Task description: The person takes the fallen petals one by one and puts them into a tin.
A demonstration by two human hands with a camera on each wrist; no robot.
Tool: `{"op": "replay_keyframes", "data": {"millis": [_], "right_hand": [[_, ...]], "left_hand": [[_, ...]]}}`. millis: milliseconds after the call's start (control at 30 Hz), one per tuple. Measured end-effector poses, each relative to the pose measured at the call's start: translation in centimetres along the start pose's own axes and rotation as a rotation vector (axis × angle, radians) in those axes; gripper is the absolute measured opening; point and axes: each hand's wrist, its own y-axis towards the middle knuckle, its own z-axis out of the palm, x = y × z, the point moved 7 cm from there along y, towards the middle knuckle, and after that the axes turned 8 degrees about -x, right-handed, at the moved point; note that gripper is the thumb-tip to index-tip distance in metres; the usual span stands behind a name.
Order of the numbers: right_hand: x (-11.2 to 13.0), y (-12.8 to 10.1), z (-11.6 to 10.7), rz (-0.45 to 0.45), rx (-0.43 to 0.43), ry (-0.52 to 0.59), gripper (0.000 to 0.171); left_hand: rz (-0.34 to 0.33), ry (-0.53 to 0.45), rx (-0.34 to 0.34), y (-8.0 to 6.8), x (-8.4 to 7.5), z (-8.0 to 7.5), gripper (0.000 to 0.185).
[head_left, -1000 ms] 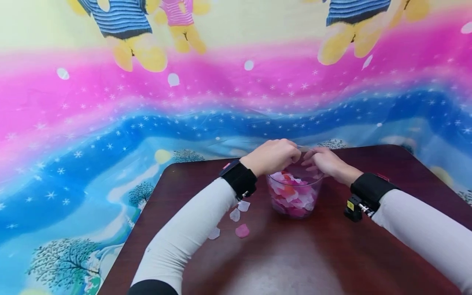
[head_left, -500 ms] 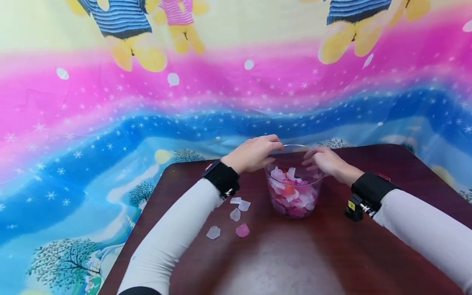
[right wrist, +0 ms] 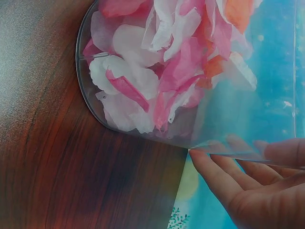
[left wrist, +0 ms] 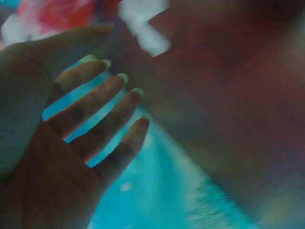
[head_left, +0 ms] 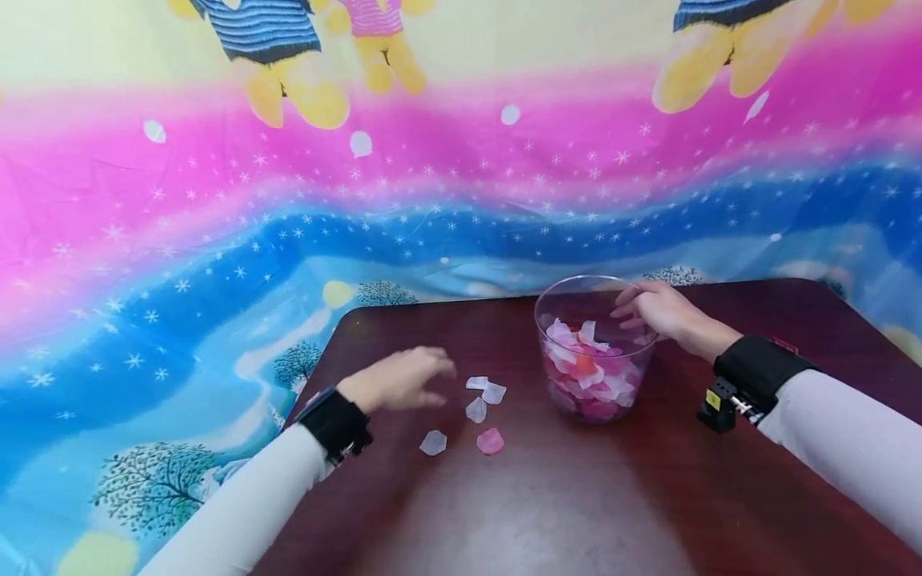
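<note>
A clear plastic container (head_left: pixel 594 352), partly filled with pink, white and orange fabric-like petals (right wrist: pixel 181 67), stands upright on the table. My right hand (head_left: pixel 659 310) holds its right wall near the rim. In the right wrist view the thumb (right wrist: pixel 286 151) and the fingers lie on either side of that wall. My left hand (head_left: pixel 403 378) hovers over the table at the left, its fingers extended and holding nothing. Just right of it lie several loose petals, among them a white petal (head_left: pixel 476 410), another white petal (head_left: pixel 434 442) and a pink petal (head_left: pixel 491 441).
The dark brown wooden table (head_left: pixel 547 512) has its far edge just behind the container. A printed cloth (head_left: pixel 446 176) in pink, blue and yellow hangs behind and beside the table.
My left hand has left the container's rim and moved left and nearer, beside the loose petals. The right hand keeps its hold on the container. The head view has shifted slightly.
</note>
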Motion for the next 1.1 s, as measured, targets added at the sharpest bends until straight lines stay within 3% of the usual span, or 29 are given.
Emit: {"op": "replay_keyframes", "data": {"millis": [133,233,400,600,700,800,933,1100], "right_hand": [[0.0,0.1,0.0,0.016,-0.004,0.004,0.050],[0.1,0.1,-0.1,0.021,-0.009,0.010,0.051],[0.2,0.0,0.0,0.013,-0.010,0.004,0.050],[0.4,0.0,0.1,0.011,-0.009,0.004,0.049],[0.5,0.0,0.1,0.006,-0.011,0.010,0.048],[0.5,0.0,0.1,0.009,-0.011,0.016,0.047],[0.5,0.1,0.1,0.010,-0.014,0.019,0.046],[0.3,0.0,0.0,0.007,-0.014,0.023,0.048]], "left_hand": [[-0.027,-0.119,0.093,-2.3,0.4,3.9,0.034],[-0.022,-0.210,0.121,-2.7,0.1,5.3,0.026],[-0.044,-0.297,0.122,-2.2,0.1,5.9,0.010],[-0.024,-0.304,0.119,-1.3,0.1,5.5,0.011],[-0.001,-0.285,0.104,-0.8,-0.2,4.4,0.008],[0.063,-0.236,0.046,0.1,-0.7,2.3,0.008],[0.147,-0.152,-0.095,2.0,-1.8,-2.2,0.009],[0.230,-0.132,-0.224,5.3,-4.2,-7.6,0.006]]}}
